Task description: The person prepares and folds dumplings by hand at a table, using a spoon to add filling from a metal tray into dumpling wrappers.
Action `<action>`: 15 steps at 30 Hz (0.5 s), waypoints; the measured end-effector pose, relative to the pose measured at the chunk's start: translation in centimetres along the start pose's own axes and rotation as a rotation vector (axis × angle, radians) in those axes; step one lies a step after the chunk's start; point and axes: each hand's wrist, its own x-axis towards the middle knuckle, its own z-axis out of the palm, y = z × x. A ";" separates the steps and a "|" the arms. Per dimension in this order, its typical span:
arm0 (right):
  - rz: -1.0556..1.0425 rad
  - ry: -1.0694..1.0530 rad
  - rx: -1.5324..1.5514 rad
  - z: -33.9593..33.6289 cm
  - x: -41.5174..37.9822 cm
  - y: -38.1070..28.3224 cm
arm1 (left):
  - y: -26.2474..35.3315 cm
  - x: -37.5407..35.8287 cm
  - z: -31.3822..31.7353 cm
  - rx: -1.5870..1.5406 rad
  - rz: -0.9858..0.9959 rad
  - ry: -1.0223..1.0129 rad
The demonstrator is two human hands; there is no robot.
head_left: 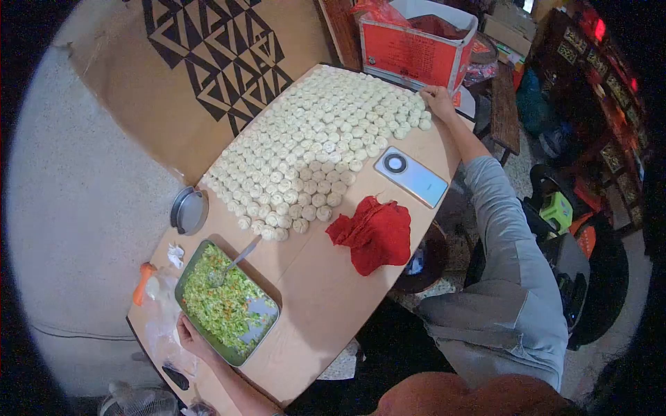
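Rows of small, pale, pleated dumplings (305,135) cover the far part of the table. My right hand (438,102) is at their far right corner, fingers curled and pressed together beside the last ones; whatever they pinch is hidden. On the near left lies a rectangular metal tray (272,320) with chopped green filling (222,295) flecked with orange. A spoon (243,254) rests in the filling, its handle over the tray's far edge. My left hand (193,340) is closed at the tray's near left rim, its fingertips partly hidden.
A red cloth (378,236) and a phone (413,177) lie along the table's right side. A round metal tin (190,211) stands at the left edge, near crumpled tissue (175,256) and a clear plastic bag (163,322). A red and white box (416,52) stands beyond the far corner.
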 end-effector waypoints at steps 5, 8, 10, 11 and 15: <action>0.085 0.066 0.126 0.1 -0.4 -0.2 | -2.2 0.9 -1.3 0.053 0.042 -0.023; 0.143 0.224 -0.035 0.1 -1.4 -0.9 | -1.8 0.9 -0.8 0.070 0.052 0.037; 0.074 0.310 -0.095 0.1 -2.1 -0.9 | -2.3 1.0 -0.9 0.066 0.046 0.046; 0.040 0.353 -0.126 0.2 -2.5 -1.1 | -2.3 1.0 -0.9 0.082 0.054 0.049; -0.014 0.298 -0.172 0.4 -3.6 0.6 | 0.3 0.3 -0.1 0.093 0.048 0.029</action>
